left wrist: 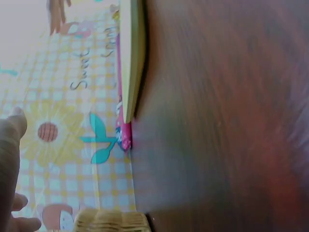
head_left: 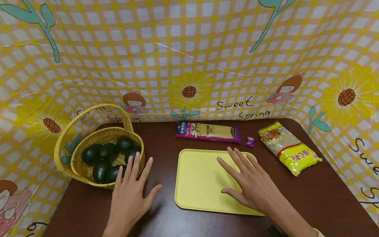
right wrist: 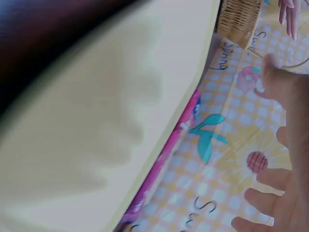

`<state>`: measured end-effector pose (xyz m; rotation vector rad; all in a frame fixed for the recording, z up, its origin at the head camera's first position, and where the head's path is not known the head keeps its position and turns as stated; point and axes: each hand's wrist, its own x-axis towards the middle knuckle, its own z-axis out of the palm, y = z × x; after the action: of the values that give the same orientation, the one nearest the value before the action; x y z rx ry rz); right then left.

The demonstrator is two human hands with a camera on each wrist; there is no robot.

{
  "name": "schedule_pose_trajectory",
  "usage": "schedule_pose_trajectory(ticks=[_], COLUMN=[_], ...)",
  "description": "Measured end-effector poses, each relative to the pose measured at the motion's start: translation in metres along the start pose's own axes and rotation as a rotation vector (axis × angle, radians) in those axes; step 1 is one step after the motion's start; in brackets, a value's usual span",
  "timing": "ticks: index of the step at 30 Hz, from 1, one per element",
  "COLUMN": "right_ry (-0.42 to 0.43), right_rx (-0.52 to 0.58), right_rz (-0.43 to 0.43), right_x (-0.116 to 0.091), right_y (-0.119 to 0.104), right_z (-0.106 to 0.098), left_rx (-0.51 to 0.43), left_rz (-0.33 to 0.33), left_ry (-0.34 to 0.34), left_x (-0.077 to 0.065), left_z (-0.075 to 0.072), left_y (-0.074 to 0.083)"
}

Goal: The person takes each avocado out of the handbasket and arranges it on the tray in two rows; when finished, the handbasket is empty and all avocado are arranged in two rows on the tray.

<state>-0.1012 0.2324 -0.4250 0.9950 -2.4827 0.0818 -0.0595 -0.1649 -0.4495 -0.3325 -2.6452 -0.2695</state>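
My left hand (head_left: 130, 194) hovers by the right rim of a wicker basket (head_left: 77, 158), fingers spread and holding nothing. Several dark green avocados (head_left: 101, 170) lie in the basket, and the fingers hide part of some. Over the right half of a yellow tray (head_left: 198, 177) is my right hand (head_left: 251, 182), also spread and holding nothing. In the right wrist view, the fingers (right wrist: 277, 200) stand apart from the tray (right wrist: 96, 111), which carries a soft shadow. The left wrist view shows the thumb and fingertips at its left edge and the tray's rim (left wrist: 129, 58).
Behind the tray lies a purple pack of noodles (head_left: 208, 132), with a small purple wrapped sweet (head_left: 250, 141) beside it. A yellow bag of dry noodles (head_left: 290, 148) is at the right. Checked cloth (head_left: 189, 49) surrounds the dark brown table (head_left: 160, 214).
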Motion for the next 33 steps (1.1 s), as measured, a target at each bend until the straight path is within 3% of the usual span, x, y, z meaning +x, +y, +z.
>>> schedule_pose_trajectory(ticks=[7, 12, 22, 33], right_ry=[-0.046, -0.069, -0.12, -0.181], right_rx=[0.087, 0.157, 0.198, 0.174], right_rz=[-0.038, -0.069, -0.161, -0.259], right_x=[0.039, 0.075, 0.143, 0.203], right_y=[-0.007, -0.02, -0.056, -0.094], right_z=[-0.001, -0.002, 0.012, 0.039], left_rx=[-0.061, -0.069, -0.039, -0.042], left_rz=[-0.078, -0.156, -0.323, -0.509], left_ry=[0.26, 0.36, 0.388, 0.397], left_x=[-0.016, -0.025, -0.042, -0.047], left_z=[-0.005, -0.006, -0.01, -0.007], left_y=[-0.007, -0.016, -0.036, -0.037])
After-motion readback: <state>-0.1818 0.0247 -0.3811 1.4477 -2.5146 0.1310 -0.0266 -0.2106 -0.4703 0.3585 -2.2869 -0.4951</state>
